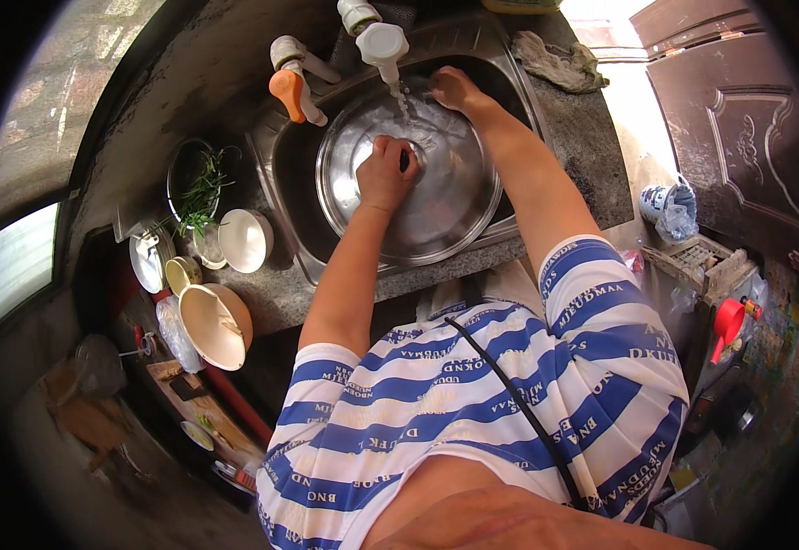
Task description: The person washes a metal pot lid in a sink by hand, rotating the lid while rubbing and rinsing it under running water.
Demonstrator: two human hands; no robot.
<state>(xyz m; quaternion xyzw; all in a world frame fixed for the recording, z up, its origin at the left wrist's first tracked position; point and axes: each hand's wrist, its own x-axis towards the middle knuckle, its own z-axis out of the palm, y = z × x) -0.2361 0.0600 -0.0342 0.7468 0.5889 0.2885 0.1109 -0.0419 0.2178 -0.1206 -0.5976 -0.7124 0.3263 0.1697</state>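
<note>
A large round stainless-steel pot lid (451, 206) lies tilted in the metal sink (295, 196), covering much of its basin. My left hand (384, 172) is closed around the dark knob (404, 161) at the lid's middle. At the lid's far right rim rests my right hand (453, 89), fingers curled; whether it holds anything is hidden. Water runs from the white-handled tap (382, 47) onto the lid between my hands. A second tap with an orange handle (287, 95) stands to its left, with no water seen coming from it.
Left of the sink stand a white bowl (243, 240), a basin with green leaves (200, 189), a small yellowish cup (183, 273) and a cream plastic basin (215, 326). A crumpled cloth (556, 62) lies on the right counter. A red ladle (728, 323) sits at lower right.
</note>
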